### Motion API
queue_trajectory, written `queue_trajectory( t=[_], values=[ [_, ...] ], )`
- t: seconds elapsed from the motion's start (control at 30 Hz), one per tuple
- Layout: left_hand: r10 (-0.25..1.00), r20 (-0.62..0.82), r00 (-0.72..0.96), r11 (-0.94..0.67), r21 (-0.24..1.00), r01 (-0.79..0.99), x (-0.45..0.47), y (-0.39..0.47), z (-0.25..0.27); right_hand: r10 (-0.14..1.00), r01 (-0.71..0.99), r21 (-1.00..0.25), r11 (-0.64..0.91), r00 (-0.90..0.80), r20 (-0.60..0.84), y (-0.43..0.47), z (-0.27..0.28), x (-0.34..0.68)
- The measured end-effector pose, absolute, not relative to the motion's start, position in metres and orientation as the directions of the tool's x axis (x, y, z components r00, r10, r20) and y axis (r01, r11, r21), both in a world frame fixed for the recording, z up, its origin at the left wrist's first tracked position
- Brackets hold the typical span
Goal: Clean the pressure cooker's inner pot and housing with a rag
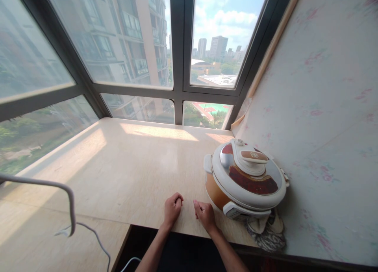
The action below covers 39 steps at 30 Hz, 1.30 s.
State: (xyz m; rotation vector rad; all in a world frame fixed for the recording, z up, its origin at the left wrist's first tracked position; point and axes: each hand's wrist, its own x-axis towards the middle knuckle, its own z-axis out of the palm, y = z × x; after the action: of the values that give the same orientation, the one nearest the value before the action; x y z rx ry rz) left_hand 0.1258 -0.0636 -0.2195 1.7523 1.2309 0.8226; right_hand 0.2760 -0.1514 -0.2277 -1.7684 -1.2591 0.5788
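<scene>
My left hand rests near the front edge of the pale stone-look windowsill, its fingers curled into a loose fist with nothing visible in it. A short gap to the right, my right hand is also closed, thumb on top, and no object shows in it. Nearest to my right hand stands an electric pressure cooker, white and tan with a shiny, brown-patterned lid that is on. Neither hand touches the cooker.
A grey bundled cloth lies by the cooker's front right. Flowered wallpaper bounds the right side. Dark-framed windows rise behind the sill. At the left, a bent grey tube and a thin cable cross over the surface.
</scene>
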Motion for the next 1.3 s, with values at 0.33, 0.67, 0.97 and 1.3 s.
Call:
queue_trajectory(
  t=[0.33, 0.67, 0.97, 1.3],
  values=[
    [0.947, 0.052, 0.316, -0.181, 0.901, 0.394, 0.1252, -0.0639, -0.2182, 0.92, 0.523, -0.845, -0.11, 0.376, 0.112, -0.1521, -0.2265, 0.2764],
    [0.945, 0.042, 0.324, -0.168, 0.913, 0.373, 0.1239, -0.063, -0.2196, 0.926, 0.557, -0.822, -0.118, 0.361, 0.112, -0.1516, -0.2246, 0.2758],
    [0.947, 0.042, 0.318, -0.164, 0.916, 0.366, 0.1242, -0.0627, -0.2227, 0.92, 0.583, -0.804, -0.116, 0.369, 0.135, -0.1511, -0.2246, 0.2758],
    [0.948, 0.039, 0.315, -0.16, 0.916, 0.368, 0.1237, -0.0626, -0.2216, 0.918, 0.574, -0.813, -0.098, 0.367, 0.148, -0.1513, -0.2271, 0.2763]
  ],
)
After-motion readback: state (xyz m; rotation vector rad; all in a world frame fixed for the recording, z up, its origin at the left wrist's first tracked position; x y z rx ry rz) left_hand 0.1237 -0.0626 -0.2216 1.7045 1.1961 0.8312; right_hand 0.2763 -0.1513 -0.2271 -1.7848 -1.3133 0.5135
